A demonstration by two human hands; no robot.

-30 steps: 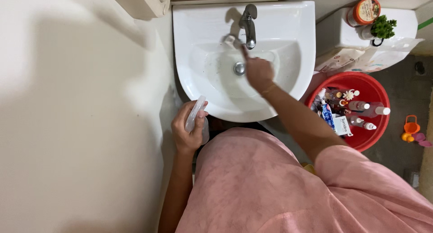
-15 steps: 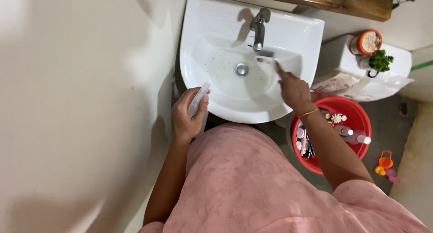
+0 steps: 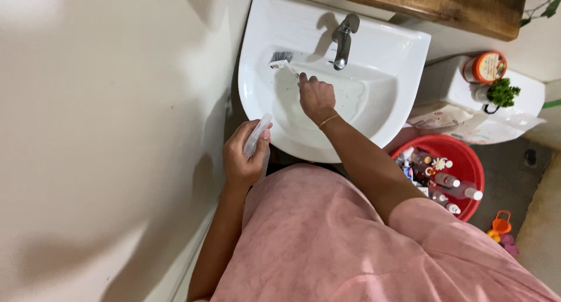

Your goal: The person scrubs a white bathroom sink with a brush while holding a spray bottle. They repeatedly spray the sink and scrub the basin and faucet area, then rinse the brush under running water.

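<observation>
The scene is evenly and brightly lit, with soft indoor light that appears to fall from above and to the right. A broad, soft shadow of the person is thrown onto the pale wall [image 3: 87, 132] at the left, and a small shadow is cast by the tap [image 3: 343, 39] onto the white basin [image 3: 403, 62]. Mild glare is seen at the wall's upper left corner. Straight lines are bent by wide-angle distortion towards the edges. The picture is mostly sharp; slight softness is noticed in the pink garment [image 3: 327, 237] nearest the camera.

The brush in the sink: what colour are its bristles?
Dark bristles on a white brush; head view, right hand holding it.
</observation>
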